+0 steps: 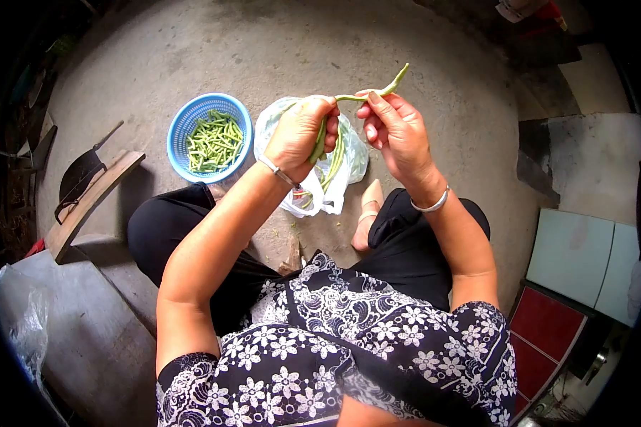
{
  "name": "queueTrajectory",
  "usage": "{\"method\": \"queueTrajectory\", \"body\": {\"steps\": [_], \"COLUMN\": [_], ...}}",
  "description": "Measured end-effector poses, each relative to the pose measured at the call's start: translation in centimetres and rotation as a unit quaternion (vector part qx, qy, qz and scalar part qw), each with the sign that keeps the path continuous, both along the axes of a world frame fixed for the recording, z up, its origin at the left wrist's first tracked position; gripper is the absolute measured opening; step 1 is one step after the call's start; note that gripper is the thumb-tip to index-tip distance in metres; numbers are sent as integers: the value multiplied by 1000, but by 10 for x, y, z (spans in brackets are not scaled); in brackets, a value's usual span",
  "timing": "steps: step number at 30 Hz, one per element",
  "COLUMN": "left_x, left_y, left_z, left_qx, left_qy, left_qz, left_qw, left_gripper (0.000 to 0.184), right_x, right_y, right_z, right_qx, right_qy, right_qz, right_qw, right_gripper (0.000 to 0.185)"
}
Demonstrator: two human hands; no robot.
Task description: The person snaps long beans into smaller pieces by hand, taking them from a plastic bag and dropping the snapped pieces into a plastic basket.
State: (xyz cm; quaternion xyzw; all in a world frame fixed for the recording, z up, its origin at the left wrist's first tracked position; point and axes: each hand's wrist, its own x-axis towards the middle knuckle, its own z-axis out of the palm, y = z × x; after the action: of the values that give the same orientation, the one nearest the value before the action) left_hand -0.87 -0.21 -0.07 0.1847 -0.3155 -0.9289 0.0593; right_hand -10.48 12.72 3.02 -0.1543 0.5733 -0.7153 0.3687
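Observation:
My left hand (303, 135) is closed round several green beans, whose lower parts hang below the fist. One long bean (392, 87) stretches from it to the right, where my right hand (399, 132) pinches it between thumb and fingers; its tip points up and right. Beneath my hands, a white plastic bag (269, 121) lies open on the floor with more long beans in it. To the left, a blue basket (174, 146) holds many short pieces of green bean (214, 142).
A cleaver (78, 178) rests on a wooden board (92, 199) at the left. Clear plastic (21, 313) lies on a grey slab (96, 320). Light panels (573, 252) and red tiles (545, 327) stand at the right. My shoe (368, 213) is beside the bag.

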Motion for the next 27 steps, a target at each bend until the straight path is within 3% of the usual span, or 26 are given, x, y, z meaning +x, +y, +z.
{"method": "queueTrajectory", "body": {"steps": [4,8,10,13,16,18,20,24,27], "left_x": [0,1,3,2,4,4,4,5,7], "left_y": [2,-38,-54,-45,-29,-18,-17,-17,-21], "left_z": [1,-8,-5,2,4,17,18,14,15], "left_qx": [42,113,88,13,-48,-161,-204,-224,-216], "left_qy": [-7,25,35,-3,15,-49,-52,-72,-78], "left_qz": [19,135,170,97,-10,-22,-45,-65,-97], "left_qw": [999,984,981,995,999,985,977,970,968], "left_gripper": [18,17,16,14,20,20,18,17,17], "right_x": [7,-2,-4,2,10,15,16,13,2], "right_y": [-3,7,9,7,4,3,3,6,3], "right_z": [0,-4,3,3,6,8,3,-8,-3], "right_qx": [-23,-66,-32,19,79,110,125,160,124], "right_qy": [-22,4,10,-3,54,114,175,263,304], "right_qz": [-3,-52,-20,63,111,129,152,168,56], "right_qw": [1000,996,999,998,989,979,965,937,943], "right_gripper": [19,20,21,22,21,19,20,21,20]}}
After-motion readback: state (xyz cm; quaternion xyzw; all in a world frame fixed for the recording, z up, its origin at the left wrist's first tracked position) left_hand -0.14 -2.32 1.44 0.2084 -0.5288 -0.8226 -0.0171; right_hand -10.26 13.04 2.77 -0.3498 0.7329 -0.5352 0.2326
